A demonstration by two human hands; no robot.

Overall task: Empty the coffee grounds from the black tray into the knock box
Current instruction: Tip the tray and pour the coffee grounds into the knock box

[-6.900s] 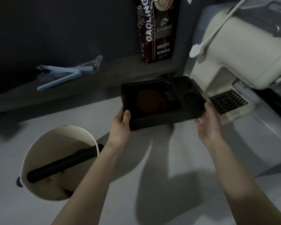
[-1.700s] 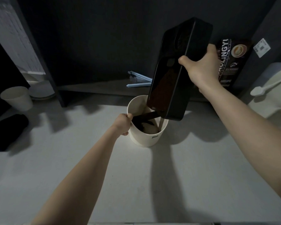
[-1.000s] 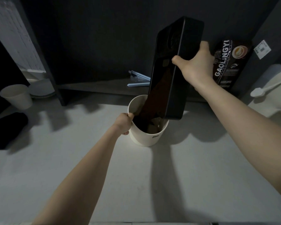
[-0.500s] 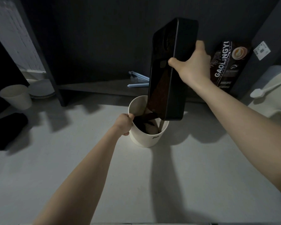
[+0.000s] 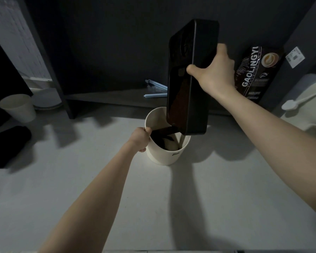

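Black tray point(image 5: 197, 92) held near-vertical over cream knock box point(image 5: 164, 154); both hands engaged.

R. hand point(image 5: 212, 73) clamped on tray's right long edge, thumb on the inner face, fingers wrapped behind; tray's lower end sits just above box rim, open side facing left w/ brown grounds point(image 5: 181, 99) clinging to lower inner face; L. hand point(image 5: 140, 138) closed on box's left rim, thumb hooked over the lip; hands well apart; dark knock bar point(image 5: 163, 131) spans box interior, dark residue beneath; box stands on pale countertop point(image 5: 208, 207); coffee bag point(image 5: 257, 72) upright behind R. forearm; blue clip point(image 5: 156, 89) on dark shelf behind tray; paper cup point(image 5: 17, 107) far left; cream machine point(image 5: 310, 110) at right edge.
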